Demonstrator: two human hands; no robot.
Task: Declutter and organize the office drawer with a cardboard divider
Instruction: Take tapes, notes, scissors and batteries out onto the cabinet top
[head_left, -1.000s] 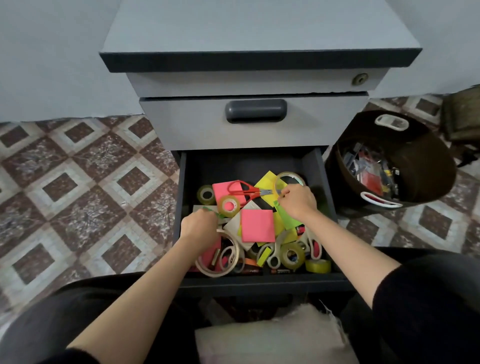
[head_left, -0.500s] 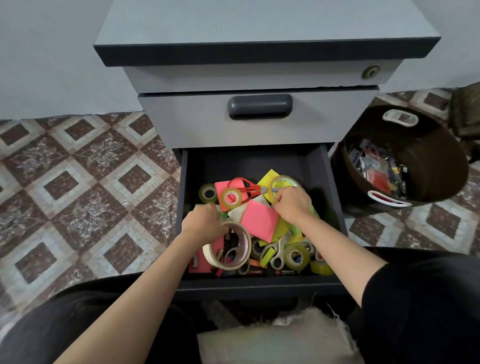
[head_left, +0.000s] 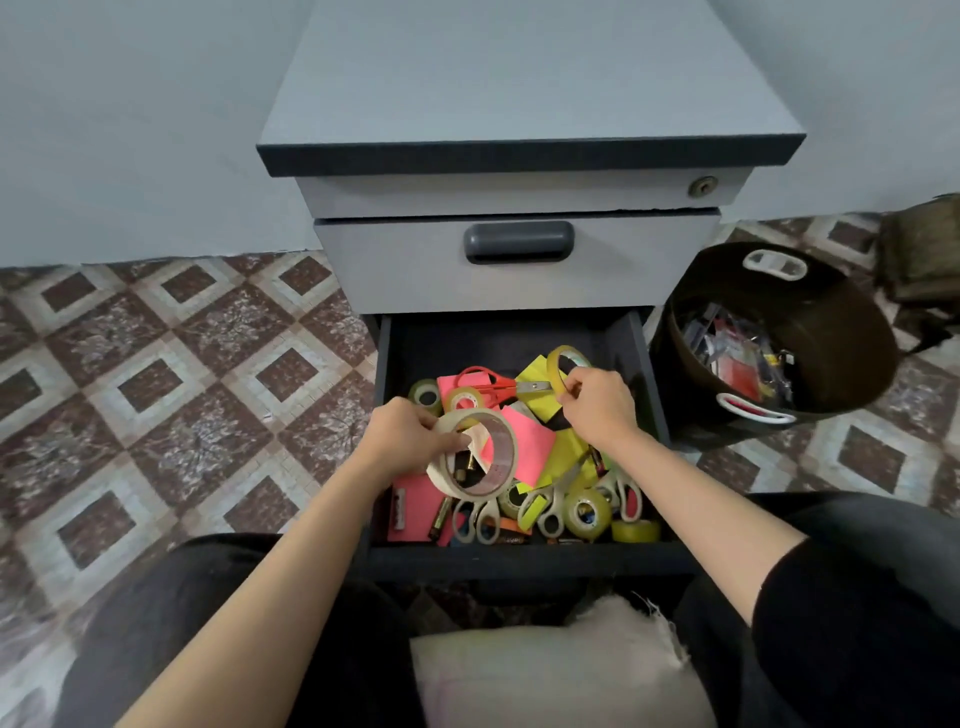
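Note:
The bottom drawer (head_left: 644, 374) of a grey cabinet is pulled out and full of clutter. My left hand (head_left: 405, 441) grips a large beige masking tape roll (head_left: 475, 454), lifted and tilted above the pile. My right hand (head_left: 597, 405) pinches a thin yellow tape ring (head_left: 558, 364), held upright near the drawer's back right. Under them lie pink sticky notes (head_left: 530, 447), yellow notes (head_left: 540, 374), red scissors (head_left: 493, 384), several small tape rolls (head_left: 587, 512) and white-handled scissors (head_left: 475, 519). No cardboard divider is in view.
A dark round basket (head_left: 841, 332) holding mixed small items stands on the patterned tile floor right of the cabinet. The closed upper drawer (head_left: 519, 260) overhangs the back of the open one. My knees and a beige cushion (head_left: 550, 670) are in front.
My left hand has lifted the large beige tape roll up out of the pile. My right hand has raised the thin yellow ring toward the drawer's back right.

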